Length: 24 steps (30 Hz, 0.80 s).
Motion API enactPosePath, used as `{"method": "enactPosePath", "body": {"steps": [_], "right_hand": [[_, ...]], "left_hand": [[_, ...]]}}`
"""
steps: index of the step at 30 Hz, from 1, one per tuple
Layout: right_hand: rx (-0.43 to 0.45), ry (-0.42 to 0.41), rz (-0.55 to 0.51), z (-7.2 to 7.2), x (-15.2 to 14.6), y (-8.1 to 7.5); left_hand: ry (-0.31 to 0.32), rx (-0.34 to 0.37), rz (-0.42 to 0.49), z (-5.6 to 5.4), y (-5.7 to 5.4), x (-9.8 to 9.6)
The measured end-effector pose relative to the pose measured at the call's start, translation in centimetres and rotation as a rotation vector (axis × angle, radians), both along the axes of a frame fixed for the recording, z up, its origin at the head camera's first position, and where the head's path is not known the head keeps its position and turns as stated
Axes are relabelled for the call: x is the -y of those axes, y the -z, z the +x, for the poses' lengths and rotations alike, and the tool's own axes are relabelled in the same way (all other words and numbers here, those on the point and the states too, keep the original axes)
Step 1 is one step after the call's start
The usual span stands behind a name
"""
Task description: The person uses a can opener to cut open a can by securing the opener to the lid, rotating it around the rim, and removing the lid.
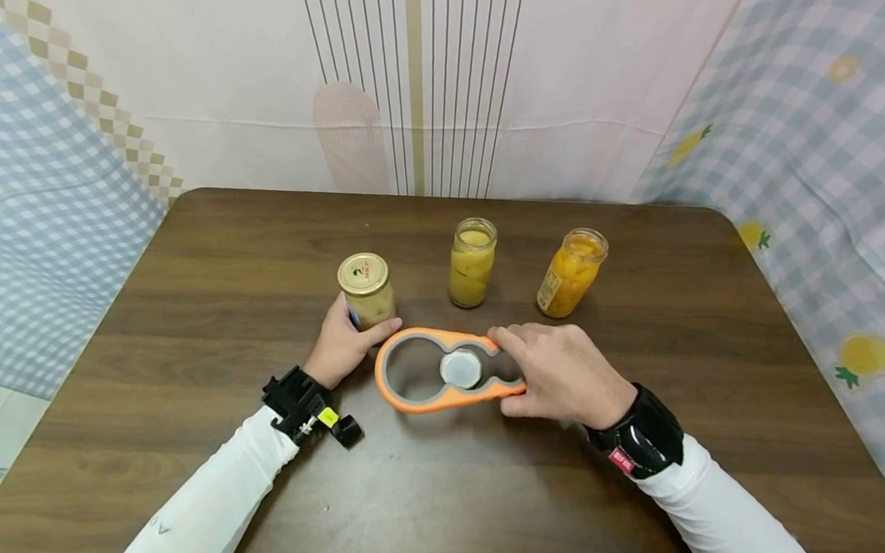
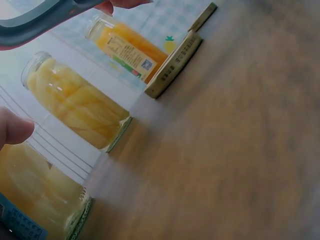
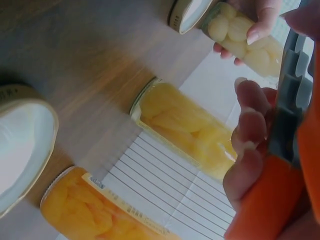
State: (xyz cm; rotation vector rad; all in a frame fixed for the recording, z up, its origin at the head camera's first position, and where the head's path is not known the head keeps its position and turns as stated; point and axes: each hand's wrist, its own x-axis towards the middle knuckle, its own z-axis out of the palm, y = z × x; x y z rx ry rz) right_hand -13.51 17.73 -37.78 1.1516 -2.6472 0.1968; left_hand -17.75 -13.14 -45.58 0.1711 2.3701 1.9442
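Observation:
My left hand (image 1: 343,346) holds a lidded glass jar (image 1: 369,301) of pale round fruit, which stands upright on the table. Gripped by its handles in my right hand (image 1: 568,372) is an orange and grey jar opener (image 1: 443,403), held above the table with its wide loop toward the left hand. Through the opener a loose jar lid (image 1: 461,368) shows, inner side up. Another upturned lid (image 3: 22,145) lies below the right hand, mostly hidden by it in the head view. In the left wrist view the opener's grey edge (image 2: 40,24) sits at jar-top height.
Behind the hands stand two lidless jars: one of yellow fruit (image 1: 472,266) in the middle, one of orange fruit (image 1: 569,278) to the right. A dark wooden table (image 1: 260,228) carries everything. Patterned cloths (image 1: 590,77) hang around its back and sides.

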Motion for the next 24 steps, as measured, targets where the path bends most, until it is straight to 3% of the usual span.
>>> {"method": "enactPosePath", "body": {"steps": [11,17,24], "right_hand": [[0.016,-0.081,-0.040,0.4,0.4,-0.2],[0.026,-0.096,-0.058,0.7,0.6,-0.6],[0.047,-0.130,-0.089,0.9,0.9,-0.8]], "left_hand": [[0.029,-0.013,-0.036,1.1,0.1,0.0],[0.031,0.021,0.011,1.9,-0.1,-0.2],[0.104,-0.030,0.083,2.6,0.1,-0.5]]}}
